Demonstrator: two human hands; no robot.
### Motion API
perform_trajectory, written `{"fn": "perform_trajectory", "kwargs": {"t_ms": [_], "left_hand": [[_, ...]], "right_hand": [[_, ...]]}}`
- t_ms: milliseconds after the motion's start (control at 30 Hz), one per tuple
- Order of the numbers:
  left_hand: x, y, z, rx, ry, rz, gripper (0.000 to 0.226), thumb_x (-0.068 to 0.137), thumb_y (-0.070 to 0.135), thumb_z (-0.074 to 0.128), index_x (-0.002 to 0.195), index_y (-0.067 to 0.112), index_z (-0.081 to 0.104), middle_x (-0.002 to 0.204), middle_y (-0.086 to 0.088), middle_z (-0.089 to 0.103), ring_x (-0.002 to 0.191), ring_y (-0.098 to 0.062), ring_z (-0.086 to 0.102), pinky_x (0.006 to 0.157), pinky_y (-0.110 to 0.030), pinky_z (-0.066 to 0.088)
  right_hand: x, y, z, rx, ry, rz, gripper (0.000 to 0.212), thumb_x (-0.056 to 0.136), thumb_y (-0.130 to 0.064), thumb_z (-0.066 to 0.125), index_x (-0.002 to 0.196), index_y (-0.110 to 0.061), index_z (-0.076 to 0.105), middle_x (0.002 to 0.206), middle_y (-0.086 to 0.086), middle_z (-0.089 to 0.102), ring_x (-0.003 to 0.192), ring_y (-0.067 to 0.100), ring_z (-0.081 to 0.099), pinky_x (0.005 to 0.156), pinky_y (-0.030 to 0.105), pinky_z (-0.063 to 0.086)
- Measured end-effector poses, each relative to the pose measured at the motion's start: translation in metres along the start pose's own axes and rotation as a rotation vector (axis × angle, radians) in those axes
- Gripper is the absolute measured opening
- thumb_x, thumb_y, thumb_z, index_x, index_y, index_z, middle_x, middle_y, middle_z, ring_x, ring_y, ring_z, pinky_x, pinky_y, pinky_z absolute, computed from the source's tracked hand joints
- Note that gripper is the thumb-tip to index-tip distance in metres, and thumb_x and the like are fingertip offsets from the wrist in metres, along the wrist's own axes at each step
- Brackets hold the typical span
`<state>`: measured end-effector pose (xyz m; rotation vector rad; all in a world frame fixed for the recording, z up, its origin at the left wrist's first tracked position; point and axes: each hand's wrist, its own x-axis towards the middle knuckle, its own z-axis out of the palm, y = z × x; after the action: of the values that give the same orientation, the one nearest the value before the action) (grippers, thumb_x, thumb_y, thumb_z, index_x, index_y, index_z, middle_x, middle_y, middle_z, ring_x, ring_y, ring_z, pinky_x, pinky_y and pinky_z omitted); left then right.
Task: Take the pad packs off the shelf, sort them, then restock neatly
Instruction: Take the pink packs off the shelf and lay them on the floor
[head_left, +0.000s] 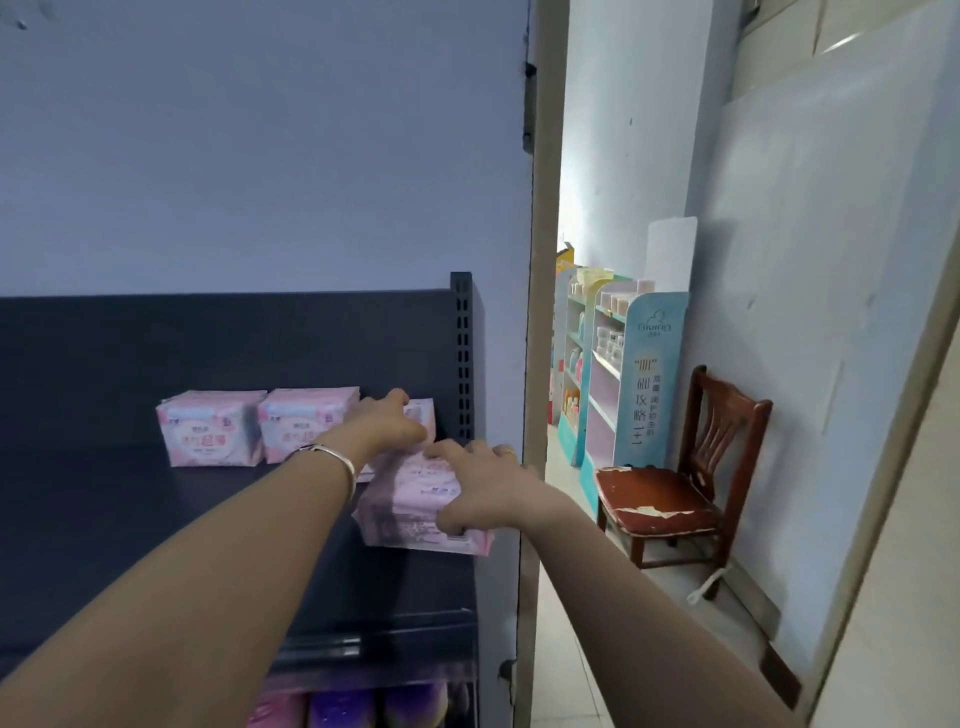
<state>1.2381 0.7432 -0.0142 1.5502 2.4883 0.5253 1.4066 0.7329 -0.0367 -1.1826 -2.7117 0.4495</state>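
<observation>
A dark shelf (104, 519) carries pink pad packs. Two stand upright and touching along its back edge: the left pack (210, 428) and the middle pack (304, 421), printed faces forward. A third, the corner pack (422, 413), stands at the back right corner, just beside the slotted upright (461, 358) and mostly hidden by the left hand (392, 423). That hand reaches in over it, thumb raised and fingers curled down across its top, so its grip is closed around the corner pack. A silver bracelet (340, 460) sits on that wrist.

The front pack (410, 512) lies tilted at the shelf's right edge, in front of the corner pack, blurred. The right hand (483, 488) clamps it, fingers spread over the top and thumb hooked on the near side; a ring (510, 453) shows on one finger. The two hands almost touch.

Below the shelf's front edge, purple and pink packs (343, 706) show on a lower level.

Right of the shelf stands a door frame (537, 312). Beyond it a worn wooden chair (691, 483) stands against the wall, with a teal display rack (623, 374) just behind it.
</observation>
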Motion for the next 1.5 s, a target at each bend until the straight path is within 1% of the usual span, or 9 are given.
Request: {"fn": "perform_trajectory", "kwargs": {"t_ms": [100, 233, 367, 567, 700, 900, 1133, 1300, 1500], "left_hand": [[0.01, 0.004, 0.014, 0.015, 0.026, -0.089, 0.07, 0.084, 0.045, 0.058, 0.142, 0.02, 0.026, 0.147, -0.02, 0.026, 0.133, -0.037, 0.03, 0.106, -0.039, 0.031], [0.019, 0.007, 0.03, -0.072, 0.064, -0.2, 0.087, 0.077, 0.06, 0.061, 0.145, 0.026, 0.019, 0.151, -0.02, 0.016, 0.136, -0.04, 0.022, 0.107, -0.043, 0.025], [0.02, 0.003, 0.037, -0.171, 0.11, -0.254, 0.083, 0.076, 0.054, 0.065, 0.142, 0.027, 0.022, 0.145, -0.018, 0.02, 0.132, -0.039, 0.021, 0.104, -0.045, 0.026], [0.006, 0.0, 0.037, -0.252, 0.166, -0.268, 0.071, 0.082, 0.033, 0.06, 0.141, 0.028, 0.022, 0.142, -0.018, 0.022, 0.128, -0.041, 0.025, 0.102, -0.044, 0.027], [-0.011, -0.008, 0.027, -0.329, 0.244, -0.212, 0.072, 0.081, 0.028, 0.059, 0.142, 0.026, 0.022, 0.142, -0.019, 0.02, 0.126, -0.043, 0.024, 0.1, -0.044, 0.027], [-0.049, -0.03, -0.004, -0.3, 0.415, -0.069, 0.068, 0.08, 0.028, 0.061, 0.138, 0.026, 0.025, 0.133, -0.018, 0.027, 0.121, -0.039, 0.028, 0.092, -0.049, 0.035], [-0.12, -0.076, -0.029, -0.296, 0.392, 0.107, 0.075, 0.074, 0.047, 0.067, 0.136, 0.026, 0.029, 0.136, -0.012, 0.028, 0.127, -0.035, 0.024, 0.098, -0.049, 0.035], [-0.171, -0.127, -0.047, -0.304, 0.38, 0.212, 0.077, 0.073, 0.032, 0.07, 0.138, 0.026, 0.029, 0.138, -0.012, 0.026, 0.124, -0.036, 0.027, 0.096, -0.049, 0.038], [-0.229, -0.179, -0.064, -0.323, 0.336, 0.353, 0.073, 0.076, 0.05, 0.066, 0.136, 0.026, 0.032, 0.137, -0.011, 0.028, 0.124, -0.034, 0.027, 0.097, -0.051, 0.037]], "right_hand": [[0.005, 0.025, -0.003, 0.04, 0.029, 0.0, 0.083, 0.073, -0.025, 0.066, 0.142, -0.038, 0.022, 0.134, 0.006, 0.037, 0.127, 0.032, 0.031, 0.104, 0.053, 0.03], [0.013, 0.036, 0.002, 0.08, 0.01, -0.034, 0.086, 0.072, -0.046, 0.072, 0.141, -0.039, 0.021, 0.131, 0.004, 0.037, 0.126, 0.029, 0.031, 0.104, 0.053, 0.032], [0.018, 0.034, 0.003, 0.06, 0.027, -0.042, 0.083, 0.073, -0.05, 0.071, 0.14, -0.036, 0.025, 0.131, 0.006, 0.04, 0.124, 0.03, 0.034, 0.103, 0.051, 0.033], [0.013, 0.023, 0.004, 0.052, 0.033, -0.022, 0.079, 0.071, -0.028, 0.071, 0.137, -0.033, 0.027, 0.121, 0.007, 0.04, 0.119, 0.032, 0.034, 0.094, 0.044, 0.041], [0.0, 0.014, 0.004, 0.065, 0.079, -0.003, 0.078, 0.069, -0.026, 0.071, 0.135, -0.033, 0.028, 0.118, 0.006, 0.041, 0.112, 0.029, 0.037, 0.086, 0.04, 0.045], [-0.025, -0.009, 0.011, 0.026, 0.163, 0.156, 0.085, 0.071, -0.042, 0.07, 0.142, -0.03, 0.023, 0.123, 0.009, 0.041, 0.117, 0.033, 0.041, 0.093, 0.039, 0.042], [-0.073, -0.077, 0.029, 0.006, 0.373, 0.36, 0.086, 0.074, -0.051, 0.067, 0.143, -0.026, 0.023, 0.132, 0.012, 0.038, 0.124, 0.035, 0.037, 0.095, 0.041, 0.039], [-0.113, -0.141, 0.04, -0.009, 0.613, 0.505, 0.089, 0.075, -0.058, 0.062, 0.145, -0.027, 0.017, 0.137, 0.015, 0.035, 0.127, 0.038, 0.036, 0.102, 0.046, 0.037], [-0.152, -0.21, 0.069, 0.014, 0.617, 0.558, 0.089, 0.074, -0.054, 0.064, 0.146, -0.028, 0.019, 0.136, 0.014, 0.036, 0.126, 0.037, 0.035, 0.099, 0.044, 0.037]]}}
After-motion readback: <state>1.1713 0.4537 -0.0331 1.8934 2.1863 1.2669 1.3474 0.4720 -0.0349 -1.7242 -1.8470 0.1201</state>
